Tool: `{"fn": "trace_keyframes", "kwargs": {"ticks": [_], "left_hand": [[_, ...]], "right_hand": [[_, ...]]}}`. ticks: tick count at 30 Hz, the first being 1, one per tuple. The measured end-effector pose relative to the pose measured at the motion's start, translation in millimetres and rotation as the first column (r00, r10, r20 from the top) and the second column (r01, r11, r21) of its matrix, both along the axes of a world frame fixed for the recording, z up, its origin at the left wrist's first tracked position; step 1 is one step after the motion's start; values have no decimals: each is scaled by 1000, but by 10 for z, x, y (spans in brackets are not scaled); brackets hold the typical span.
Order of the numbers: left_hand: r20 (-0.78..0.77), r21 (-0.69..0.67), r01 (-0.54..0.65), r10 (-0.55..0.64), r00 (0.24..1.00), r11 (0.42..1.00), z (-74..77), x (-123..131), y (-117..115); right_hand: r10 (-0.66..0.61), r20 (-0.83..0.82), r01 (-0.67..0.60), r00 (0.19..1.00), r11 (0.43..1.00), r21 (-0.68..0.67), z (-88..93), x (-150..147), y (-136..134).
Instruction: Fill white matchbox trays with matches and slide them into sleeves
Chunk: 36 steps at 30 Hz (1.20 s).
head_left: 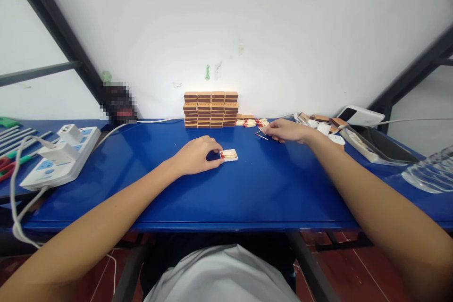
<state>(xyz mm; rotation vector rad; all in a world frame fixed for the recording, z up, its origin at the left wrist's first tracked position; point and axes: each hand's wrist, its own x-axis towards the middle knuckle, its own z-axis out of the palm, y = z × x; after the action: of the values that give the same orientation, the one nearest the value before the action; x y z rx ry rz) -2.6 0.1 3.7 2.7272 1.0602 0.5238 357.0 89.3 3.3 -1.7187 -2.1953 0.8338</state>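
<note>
Thumb and fingers of my left hand (200, 155) close on the left end of a small white matchbox tray (231, 159), which lies on the blue table. Red-headed matches (229, 153) lie inside it. Farther back on the right, my right hand (285, 130) pinches at loose matches; a matchstick (262, 136) shows beside its fingertips. Just left of that hand is a pile of matches (253, 123) near the wall. How many matches the right fingers hold is hidden.
Stacked matchboxes (211, 109) stand against the wall. At right are loose box parts (320, 120), a white device (361, 115) and a clear plastic bottle (432, 170). A power strip (63, 165) with cables and scissors (9, 165) lie at left. The table's front edge (244, 226) is near me.
</note>
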Motion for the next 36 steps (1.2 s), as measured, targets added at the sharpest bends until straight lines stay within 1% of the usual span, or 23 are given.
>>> {"fn": "trace_keyframes", "kwargs": {"ticks": [3, 5, 11, 14, 20, 28, 32, 36], "left_hand": [[0, -8, 2, -2, 1000, 1000, 4, -2, -1], [-1, -10, 4, -4, 1000, 1000, 5, -5, -1], [-15, -4, 7, -7, 1000, 1000, -1, -12, 4], [-9, -4, 14, -14, 1000, 1000, -5, -13, 8], [2, 15, 8, -8, 1000, 1000, -25, -14, 19], [8, -13, -6, 6, 1000, 1000, 10, -5, -8], [7, -17, -3, 3, 1000, 1000, 3, -5, -3], [9, -17, -8, 8, 1000, 1000, -1, -4, 1]], "right_hand": [[-9, 167, -14, 986, 990, 138, -18, 14, 35], [3, 213, -44, 977, 981, 189, -33, 28, 63], [41, 246, -81, 968, 984, 158, -33, 49, 84], [56, 252, -96, 966, 984, 150, -32, 30, 74], [58, 230, -101, 971, 979, 178, -44, -7, 43], [104, 285, -166, 953, 965, 203, -60, -143, -26], [142, 254, -203, 957, 951, 233, -36, -215, -89], [190, 180, -239, 965, 921, 308, -1, -299, -170]]}}
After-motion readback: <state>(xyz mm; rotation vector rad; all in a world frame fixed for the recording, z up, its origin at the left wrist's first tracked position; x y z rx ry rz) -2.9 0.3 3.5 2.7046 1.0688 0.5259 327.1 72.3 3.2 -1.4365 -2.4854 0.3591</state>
